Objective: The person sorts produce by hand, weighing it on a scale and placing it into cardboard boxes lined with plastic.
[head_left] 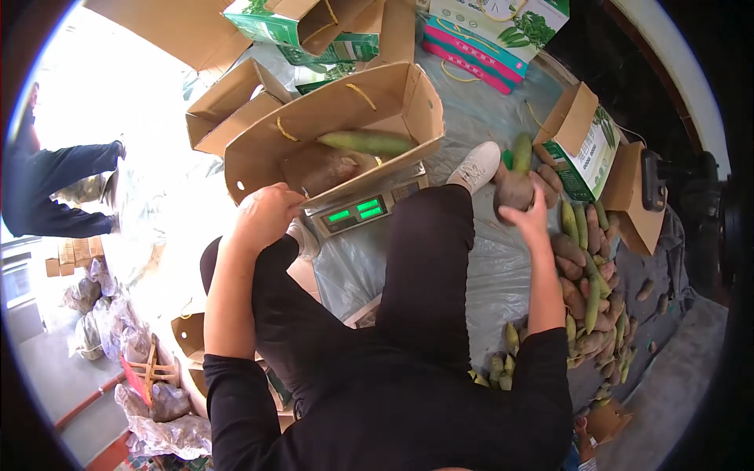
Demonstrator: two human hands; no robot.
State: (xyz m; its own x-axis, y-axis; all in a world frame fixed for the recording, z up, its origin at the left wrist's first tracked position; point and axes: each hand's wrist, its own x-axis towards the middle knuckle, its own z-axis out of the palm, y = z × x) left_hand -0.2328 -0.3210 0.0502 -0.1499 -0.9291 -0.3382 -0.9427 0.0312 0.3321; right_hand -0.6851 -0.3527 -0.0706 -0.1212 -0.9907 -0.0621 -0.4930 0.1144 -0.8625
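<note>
An open cardboard box [330, 114] with yellow cord handles stands on a scale [361, 213] with lit green digits. Inside it lie a long green vegetable [367, 142] and a brownish root vegetable [330, 173]. My left hand [269, 213] touches the near left edge of the box, its fingers bent over the rim. To the right, my right hand [528, 210] is at a round brown vegetable [514, 190], thumb and fingers around its near right side. Another green vegetable [521, 153] lies just beyond that one.
A heap of potatoes and green vegetables [593, 290] lies at the right. Printed boxes [577, 153] stand beyond it, and more cartons [471, 51] at the top. A person [59, 184] is at the far left, above plastic bags [118, 322]. My white shoe [477, 166] is between the hands.
</note>
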